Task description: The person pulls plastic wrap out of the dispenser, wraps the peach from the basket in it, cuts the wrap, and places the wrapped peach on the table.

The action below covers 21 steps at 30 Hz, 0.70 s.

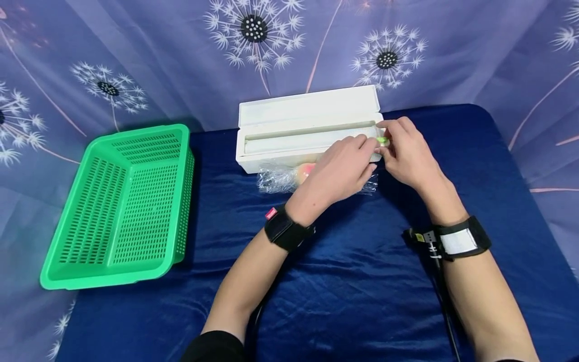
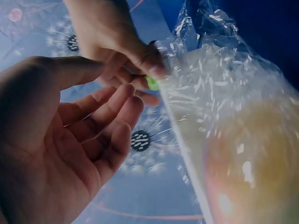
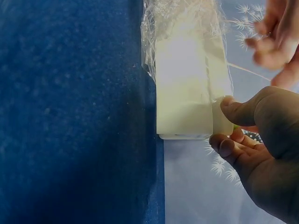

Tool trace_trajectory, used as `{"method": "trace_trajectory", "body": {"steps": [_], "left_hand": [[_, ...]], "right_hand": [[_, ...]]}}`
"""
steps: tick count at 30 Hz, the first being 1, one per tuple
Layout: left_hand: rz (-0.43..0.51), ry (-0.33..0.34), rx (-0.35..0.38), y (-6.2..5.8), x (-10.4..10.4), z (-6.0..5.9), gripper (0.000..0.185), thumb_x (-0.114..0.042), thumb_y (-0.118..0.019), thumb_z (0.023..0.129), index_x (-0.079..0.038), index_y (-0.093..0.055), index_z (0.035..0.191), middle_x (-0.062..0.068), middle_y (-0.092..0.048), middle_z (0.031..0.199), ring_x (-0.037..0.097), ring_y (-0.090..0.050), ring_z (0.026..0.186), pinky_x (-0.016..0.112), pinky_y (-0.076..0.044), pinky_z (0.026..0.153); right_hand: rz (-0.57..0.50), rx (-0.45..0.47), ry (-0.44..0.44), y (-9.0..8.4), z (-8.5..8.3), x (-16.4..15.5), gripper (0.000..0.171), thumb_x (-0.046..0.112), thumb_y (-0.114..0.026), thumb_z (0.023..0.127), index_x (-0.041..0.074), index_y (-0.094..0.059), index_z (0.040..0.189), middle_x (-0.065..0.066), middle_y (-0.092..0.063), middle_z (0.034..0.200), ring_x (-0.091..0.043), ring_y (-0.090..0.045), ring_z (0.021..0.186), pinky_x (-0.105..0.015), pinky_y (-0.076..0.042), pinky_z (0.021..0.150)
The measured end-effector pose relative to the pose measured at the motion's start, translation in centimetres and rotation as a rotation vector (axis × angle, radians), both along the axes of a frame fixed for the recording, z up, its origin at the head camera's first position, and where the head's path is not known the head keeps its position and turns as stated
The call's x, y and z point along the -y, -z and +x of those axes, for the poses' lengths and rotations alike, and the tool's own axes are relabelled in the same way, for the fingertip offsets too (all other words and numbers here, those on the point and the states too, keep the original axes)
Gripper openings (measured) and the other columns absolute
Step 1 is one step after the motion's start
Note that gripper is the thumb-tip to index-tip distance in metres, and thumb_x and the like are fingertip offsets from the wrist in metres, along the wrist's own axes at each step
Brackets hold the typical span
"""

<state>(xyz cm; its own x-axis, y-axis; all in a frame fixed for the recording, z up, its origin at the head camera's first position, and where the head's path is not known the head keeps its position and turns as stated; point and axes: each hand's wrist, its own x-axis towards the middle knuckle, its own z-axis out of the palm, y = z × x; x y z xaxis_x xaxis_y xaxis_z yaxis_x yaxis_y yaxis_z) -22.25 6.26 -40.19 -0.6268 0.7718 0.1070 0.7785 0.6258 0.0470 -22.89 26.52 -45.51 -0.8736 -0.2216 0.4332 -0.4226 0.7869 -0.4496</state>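
A long white box (image 1: 267,162) stands with its lid raised at the back, and a pale roll (image 1: 289,142) of cling film lies inside. At the box's right end my right hand (image 1: 409,153) pinches a small bright green piece (image 1: 382,140), thumb and fingers right at the corner. My left hand (image 1: 341,168) hovers over the box's front right; in the left wrist view its fingers are loosely bent with nothing between them. Crinkled clear film (image 1: 276,179) hangs in front of the box around a round yellow-pink fruit (image 1: 305,172), partly hidden by the left hand.
To the left stands a green plastic basket (image 1: 181,201) with slotted walls. Dark blue cloth (image 1: 362,281) covers the table. A purple curtain (image 1: 172,50) with dandelion prints hangs close behind the box. A black cable (image 1: 441,296) runs along the right forearm.
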Motion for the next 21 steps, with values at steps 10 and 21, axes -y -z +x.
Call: {"method": "trace_trajectory", "body": {"steps": [10,21], "left_hand": [[0.06,-0.056,-0.09,0.8,4.9,2.7,0.045,-0.044,-0.066,0.105,-0.014,-0.062,0.139,0.003,-0.062,0.125,0.023,-0.061,0.114,0.038,-0.047,0.095],[0.142,-0.133,-0.079,2.8,9.8,2.6,0.064,-0.049,-0.083,0.091,-0.012,-0.061,0.137,0.009,-0.059,0.135,0.031,-0.056,0.126,0.047,-0.044,0.103]], "right_hand": [[0.009,0.073,0.032,-0.1,0.1,0.0,0.043,-0.006,-0.072,0.094,-0.01,-0.06,0.136,-0.025,-0.056,0.107,-0.037,-0.053,0.088,-0.049,-0.044,0.076],[0.0,0.104,0.038,-0.2,0.2,0.2,0.042,-0.005,-0.071,0.096,-0.009,-0.06,0.137,-0.025,-0.055,0.109,-0.037,-0.052,0.091,-0.05,-0.045,0.079]]}}
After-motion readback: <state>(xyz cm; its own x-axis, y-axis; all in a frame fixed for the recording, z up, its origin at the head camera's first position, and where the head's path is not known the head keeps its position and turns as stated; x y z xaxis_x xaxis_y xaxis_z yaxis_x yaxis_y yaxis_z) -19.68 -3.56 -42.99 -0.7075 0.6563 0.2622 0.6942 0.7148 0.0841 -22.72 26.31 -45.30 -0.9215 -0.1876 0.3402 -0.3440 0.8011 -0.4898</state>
